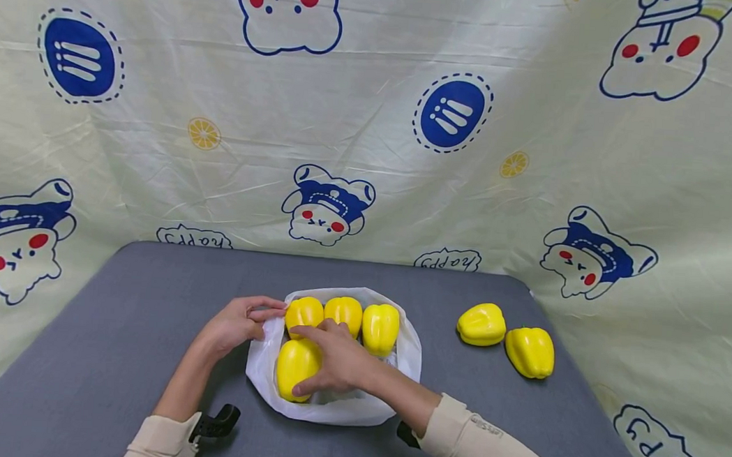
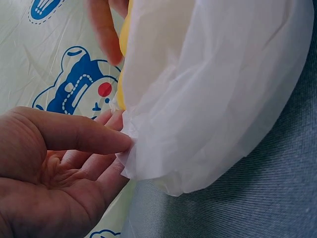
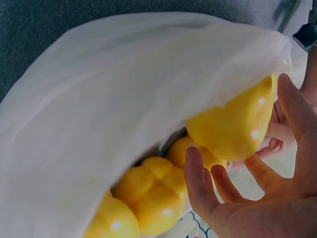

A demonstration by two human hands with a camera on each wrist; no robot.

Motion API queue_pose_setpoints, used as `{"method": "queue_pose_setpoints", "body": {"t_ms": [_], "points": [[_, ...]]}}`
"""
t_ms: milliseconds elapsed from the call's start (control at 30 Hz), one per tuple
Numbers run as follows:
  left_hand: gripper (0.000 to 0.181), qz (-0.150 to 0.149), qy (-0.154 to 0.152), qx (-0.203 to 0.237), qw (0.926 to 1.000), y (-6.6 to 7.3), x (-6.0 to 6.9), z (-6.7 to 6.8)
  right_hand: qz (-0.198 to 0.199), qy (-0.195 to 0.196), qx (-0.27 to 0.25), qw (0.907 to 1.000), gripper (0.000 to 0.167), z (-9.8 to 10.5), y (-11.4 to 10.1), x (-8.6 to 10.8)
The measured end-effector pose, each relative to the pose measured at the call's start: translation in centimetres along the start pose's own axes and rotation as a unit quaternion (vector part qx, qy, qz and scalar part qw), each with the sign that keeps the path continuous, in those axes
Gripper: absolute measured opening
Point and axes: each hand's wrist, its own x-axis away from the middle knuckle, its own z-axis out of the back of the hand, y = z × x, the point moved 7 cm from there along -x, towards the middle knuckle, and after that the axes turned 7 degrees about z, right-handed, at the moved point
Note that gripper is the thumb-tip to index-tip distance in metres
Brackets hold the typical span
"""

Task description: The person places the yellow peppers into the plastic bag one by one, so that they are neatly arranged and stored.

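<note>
A white plastic bag [image 1: 323, 413] lies on the table with its mouth spread wide, three yellow bell peppers [image 1: 380, 329] in a row along its far side. Nearer, at the left of the mouth, is another yellow bell pepper [image 1: 296, 370]. My right hand [image 1: 340, 360] is at this pepper, thumb and fingers spread to either side; in the right wrist view the fingers [image 3: 197, 183] are splayed and the thumb looks slightly apart from it. My left hand [image 1: 234, 327] pinches the bag's left rim between thumb and fingers, as the left wrist view shows.
Two more yellow bell peppers [image 1: 482, 324] lie on the grey table [image 1: 166, 314] to the right of the bag. A printed curtain [image 1: 373, 117] hangs behind the table and along its sides. Dark straps [image 1: 218, 422] are on the wrists.
</note>
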Motion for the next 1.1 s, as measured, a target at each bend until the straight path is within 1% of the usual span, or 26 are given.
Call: {"method": "queue_pose_setpoints", "body": {"t_ms": [233,467,567,767,867,1100], "points": [[0.061,0.004,0.006,-0.002,1.0,0.0,0.0,0.0,-0.008,0.027,-0.012,0.9995,0.088,1.7,1.0,0.8],[0.061,0.011,0.008,-0.004,0.9999,0.0,0.1,-0.1,-0.015,0.068,-0.029,0.9972,0.085,3.2,2.5,1.9],[0.061,0.011,0.008,-0.008,0.9999,0.0,0.0,-0.1,-0.022,0.09,-0.029,0.9953,0.084,3.9,3.2,2.6],[0.06,0.011,0.005,-0.011,0.9999,-0.1,-0.1,-0.1,-0.048,0.124,-0.026,0.9908,0.084,4.9,4.6,4.3],[0.06,0.013,0.006,-0.012,0.9998,-0.1,-0.1,-0.1,-0.06,0.139,-0.027,0.9881,0.084,5.4,5.6,5.0],[0.059,0.013,0.008,-0.014,0.9998,-0.2,-0.1,0.1,-0.075,0.177,-0.018,0.9811,0.083,7.0,8.1,6.4]]}}
